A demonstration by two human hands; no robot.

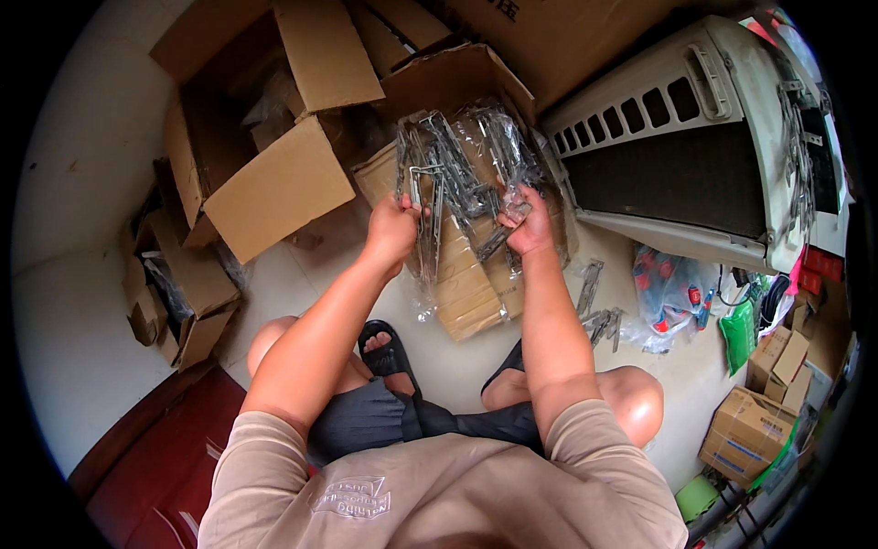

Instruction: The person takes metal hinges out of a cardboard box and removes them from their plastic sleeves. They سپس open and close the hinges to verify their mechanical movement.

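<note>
Head view: both hands are at the bundled metal pieces [443, 156], just beyond the fingers.
Left hand [393, 229]: clenched on their near edge.
Right hand [530, 222]: grasping clear plastic [518, 209] around the metal.
Right-hand side: a pale vented cabinet [654, 114] crowds the space; loose metal pieces [599, 327] and a clear bag [675, 291] of red and blue items lie nearer the body.
Carton ahead [462, 69]: open, metal bundles at its mouth.
Left-hand cartons: a large one [279, 192], flaps open, with clear plastic inside; farther left, a smaller one [186, 245], also holding plastic.
</note>
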